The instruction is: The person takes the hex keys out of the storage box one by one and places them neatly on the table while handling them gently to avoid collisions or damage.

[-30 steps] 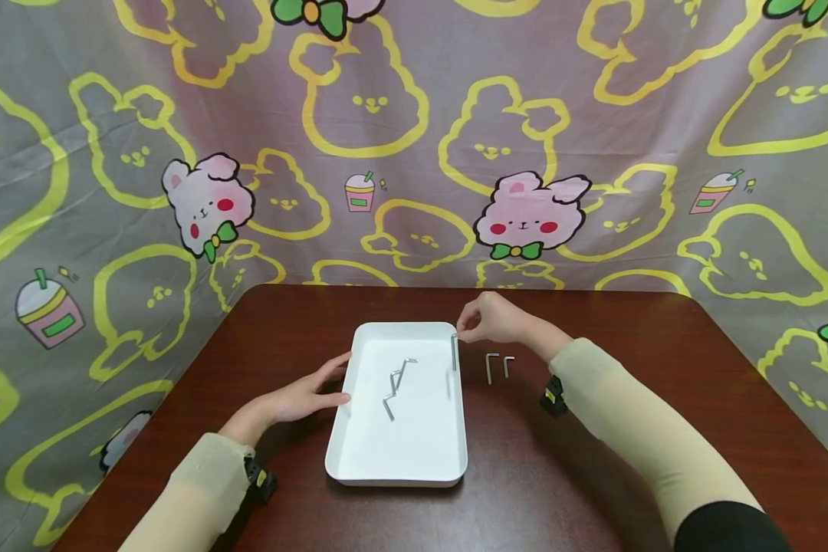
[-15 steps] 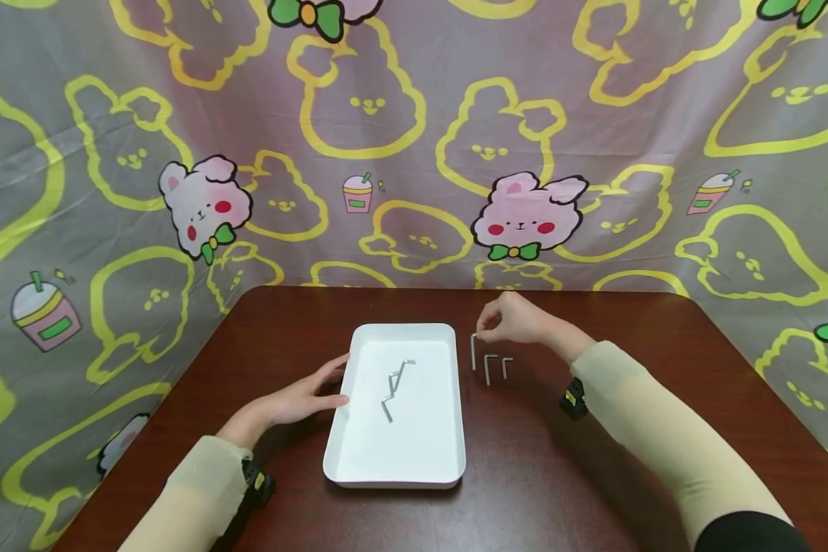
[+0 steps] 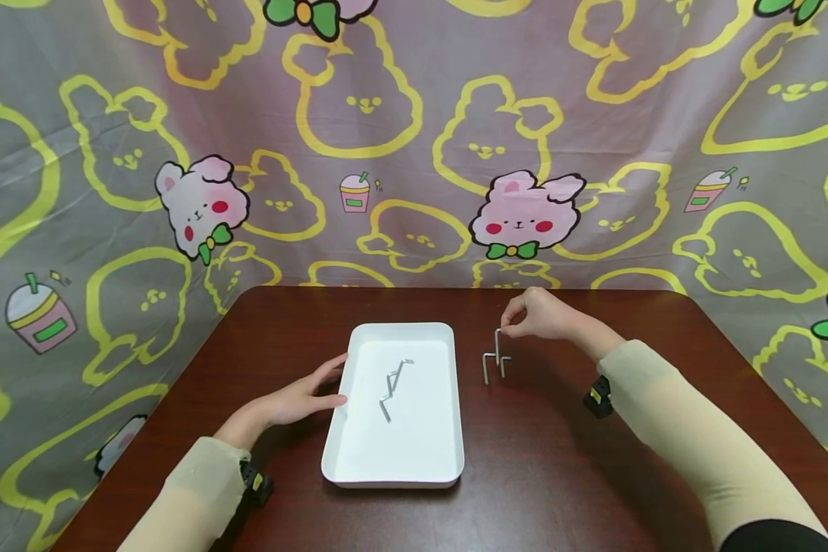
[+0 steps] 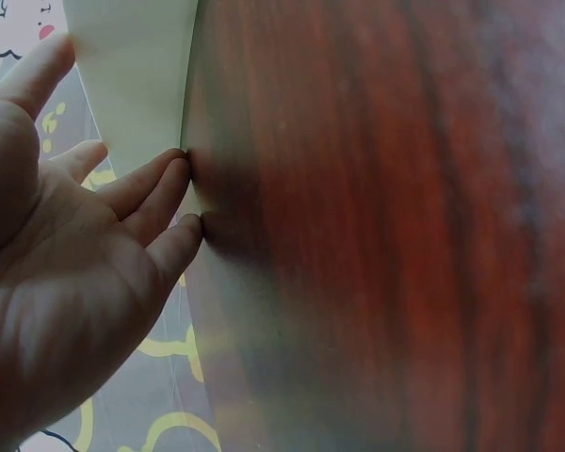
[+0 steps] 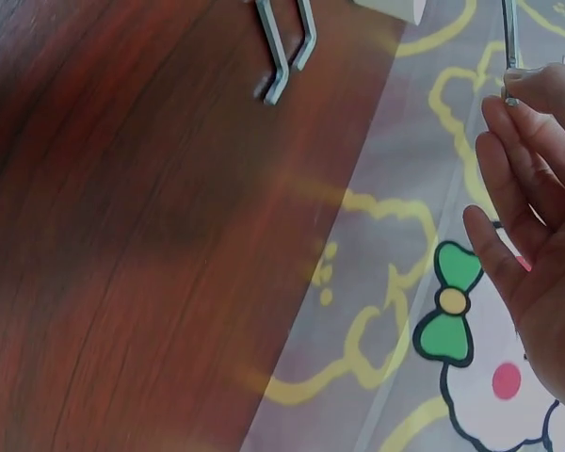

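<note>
My right hand (image 3: 541, 313) pinches a silver hex key (image 3: 497, 346) by its short end between thumb and fingertips, the long arm hanging down. In the head view it overlaps two hex keys lying on the table, a longer one (image 3: 486, 369) and a shorter one (image 3: 503, 369). The right wrist view shows the held key (image 5: 509, 38) at the upper right, apart from the table. My left hand (image 3: 297, 400) touches the left side of a white tray (image 3: 414, 460) with extended fingers and thumb. Inside the tray, several hex keys (image 3: 385, 411) lie in a zigzag line.
The dark reddish-brown wooden table (image 3: 559, 475) extends around the tray. A patterned cloth (image 3: 414, 153) with cartoon bunnies hangs behind the table and along its sides.
My right hand has moved right with the hex key, from the tray's right edge to over the two keys on the table. The left hand still touches the tray.
</note>
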{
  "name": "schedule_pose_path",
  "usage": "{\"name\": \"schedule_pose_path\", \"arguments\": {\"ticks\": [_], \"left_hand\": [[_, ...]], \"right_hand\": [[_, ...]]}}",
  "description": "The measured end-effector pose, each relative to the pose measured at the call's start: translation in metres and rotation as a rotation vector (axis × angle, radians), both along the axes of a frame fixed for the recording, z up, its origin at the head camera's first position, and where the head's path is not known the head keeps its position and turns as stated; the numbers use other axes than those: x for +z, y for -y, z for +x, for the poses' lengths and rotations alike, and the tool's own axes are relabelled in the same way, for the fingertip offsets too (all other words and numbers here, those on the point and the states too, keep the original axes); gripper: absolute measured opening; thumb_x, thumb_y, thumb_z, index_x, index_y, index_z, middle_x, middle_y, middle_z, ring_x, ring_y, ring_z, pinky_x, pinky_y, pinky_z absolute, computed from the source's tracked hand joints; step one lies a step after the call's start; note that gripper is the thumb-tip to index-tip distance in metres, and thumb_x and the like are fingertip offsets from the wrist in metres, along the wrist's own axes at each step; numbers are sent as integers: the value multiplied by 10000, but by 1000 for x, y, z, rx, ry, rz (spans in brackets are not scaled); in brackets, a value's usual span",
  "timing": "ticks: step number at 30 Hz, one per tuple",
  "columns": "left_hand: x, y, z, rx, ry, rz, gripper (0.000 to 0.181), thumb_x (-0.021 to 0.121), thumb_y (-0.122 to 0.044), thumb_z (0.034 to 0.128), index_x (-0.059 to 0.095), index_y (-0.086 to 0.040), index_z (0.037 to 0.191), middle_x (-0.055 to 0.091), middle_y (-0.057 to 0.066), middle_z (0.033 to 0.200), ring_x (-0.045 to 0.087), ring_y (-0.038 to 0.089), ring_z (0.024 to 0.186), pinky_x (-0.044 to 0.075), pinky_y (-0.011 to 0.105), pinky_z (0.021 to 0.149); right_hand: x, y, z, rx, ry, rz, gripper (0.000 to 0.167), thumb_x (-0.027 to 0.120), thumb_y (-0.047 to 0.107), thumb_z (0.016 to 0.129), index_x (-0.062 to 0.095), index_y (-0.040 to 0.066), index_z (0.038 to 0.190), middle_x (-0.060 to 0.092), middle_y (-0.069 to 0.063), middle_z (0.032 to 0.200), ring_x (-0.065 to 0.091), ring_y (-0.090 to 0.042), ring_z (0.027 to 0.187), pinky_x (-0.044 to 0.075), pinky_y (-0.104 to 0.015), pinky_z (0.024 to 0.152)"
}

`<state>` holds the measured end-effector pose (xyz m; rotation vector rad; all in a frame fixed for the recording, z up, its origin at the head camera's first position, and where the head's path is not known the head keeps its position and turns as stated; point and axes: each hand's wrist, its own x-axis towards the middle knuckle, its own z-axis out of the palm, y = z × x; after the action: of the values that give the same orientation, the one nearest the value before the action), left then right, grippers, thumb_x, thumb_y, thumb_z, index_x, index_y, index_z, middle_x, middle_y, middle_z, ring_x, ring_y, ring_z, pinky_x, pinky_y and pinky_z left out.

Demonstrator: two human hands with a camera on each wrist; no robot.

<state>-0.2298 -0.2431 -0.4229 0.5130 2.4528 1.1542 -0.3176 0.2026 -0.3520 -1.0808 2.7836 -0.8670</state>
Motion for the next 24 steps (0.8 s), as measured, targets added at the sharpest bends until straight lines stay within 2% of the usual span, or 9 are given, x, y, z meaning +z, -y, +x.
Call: {"name": "schedule_pose_path", "arguments": {"ticks": [8,13,19,24], "left_hand": [[-3,2,0,2,0,4,819,633,-299,953,105,-172,1567,261,197,1544,228,372,1410,189,614,1075],[-2,1,0,-8,-2,3,820,628,-294,957,96,-162,1567,245,203,1549,222,375,1412,194,609,1075],[0,0,-1,-18,-5,2,820,623,-310,958,94,-164,1567,232,198,1557,215,373,1414,185,607,1079],[1,0,-1,-20,-2,9,820,627,-298,957,96,-156,1566,231,201,1556,212,372,1414,180,607,1080]], "right_hand": [[2,-15,-1,-26,-20,0,104,770,45,803,732,122,745,667,68,734,563,-134,694,466,-285,645],[-1,-23,-2,-43,-32,20,105,773,57,794,731,131,733,665,84,721,571,-114,699,469,-281,666],[-5,-34,-4,-85,-5,43,49,758,67,804,743,76,758,678,71,736,569,-129,706,467,-307,679],[-10,-39,-7,-105,20,60,49,755,85,810,748,76,762,688,60,758,587,-124,726,480,-326,705]]}}
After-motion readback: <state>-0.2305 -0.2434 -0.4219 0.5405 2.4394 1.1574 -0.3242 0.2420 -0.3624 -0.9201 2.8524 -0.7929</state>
